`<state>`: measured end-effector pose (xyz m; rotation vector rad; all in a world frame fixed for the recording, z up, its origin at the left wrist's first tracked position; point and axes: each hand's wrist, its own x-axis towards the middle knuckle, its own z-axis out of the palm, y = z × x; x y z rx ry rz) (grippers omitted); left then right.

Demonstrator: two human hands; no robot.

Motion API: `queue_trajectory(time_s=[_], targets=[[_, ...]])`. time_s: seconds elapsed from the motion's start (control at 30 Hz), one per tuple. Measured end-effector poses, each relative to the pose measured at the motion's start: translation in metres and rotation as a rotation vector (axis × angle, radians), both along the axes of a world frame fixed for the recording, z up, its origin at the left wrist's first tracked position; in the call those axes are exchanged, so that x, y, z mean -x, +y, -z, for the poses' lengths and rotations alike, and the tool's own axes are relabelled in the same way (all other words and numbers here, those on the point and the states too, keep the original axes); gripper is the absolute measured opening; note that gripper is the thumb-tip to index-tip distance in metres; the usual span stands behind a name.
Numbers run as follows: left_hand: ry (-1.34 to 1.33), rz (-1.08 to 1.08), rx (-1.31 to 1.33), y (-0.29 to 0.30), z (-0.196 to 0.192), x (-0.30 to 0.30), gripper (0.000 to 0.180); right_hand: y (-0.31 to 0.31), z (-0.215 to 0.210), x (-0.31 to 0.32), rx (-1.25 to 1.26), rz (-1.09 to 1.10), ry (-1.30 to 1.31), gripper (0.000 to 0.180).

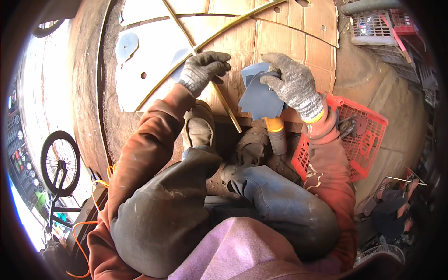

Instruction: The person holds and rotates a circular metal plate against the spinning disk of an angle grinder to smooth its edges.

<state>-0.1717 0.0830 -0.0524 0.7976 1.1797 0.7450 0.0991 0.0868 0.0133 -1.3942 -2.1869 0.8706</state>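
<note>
My right grip (294, 84) is clamped on a fan of grey-blue sheets (262, 95) right of the crossed brass-coloured strips (223, 32), the sheets spreading from it toward them. My left grip (203, 70), fingers and thumb apart, is nearer the strips and hides one just below their crossing. The sheets obscure the top of a yellow-and-grey tool (275, 125); their number is unclear.

Blue-gray sheets (262, 98): several, thin and angular-edged, loosely stacked and fanned out, held tilted in the gloved right grip (273, 73).
Long golden strip (233, 24): slender, slanting across the cardboard (280, 42).
Second golden strip (177, 22): crosses the first, partly hidden behind the left grip (227, 65), near end beyond the cardboard.
</note>
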Motion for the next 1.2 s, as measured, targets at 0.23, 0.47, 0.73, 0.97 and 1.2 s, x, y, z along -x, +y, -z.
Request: queue_trajectory(time_s=[0.23, 0.47, 0.73, 0.97, 1.2], targets=[[0.050, 0.219, -0.106, -0.018, -0.006, -0.016, 0.034, 0.004, 0.007, -0.004, -0.149, -0.103, -0.054, 0.021], [0.191, 0.270, -0.280, -0.015, -0.015, -0.023, 0.030, 0.004, 0.004, -0.004, -0.120, -0.078, -0.083, 0.022], [0.375, 0.288, -0.538, -0.005, -0.028, -0.030, 0.027, 0.002, 0.011, -0.008, -0.187, -0.076, -0.021, 0.022], [0.684, 0.349, -1.023, -0.006, -0.038, -0.029, 0.034, 0.000, 0.013, -0.009, -0.166, -0.054, -0.073, 0.024], [0.725, 0.376, -1.090, 0.000, -0.049, -0.032, 0.032, -0.002, 0.012, -0.009, -0.204, -0.056, -0.042, 0.021]])
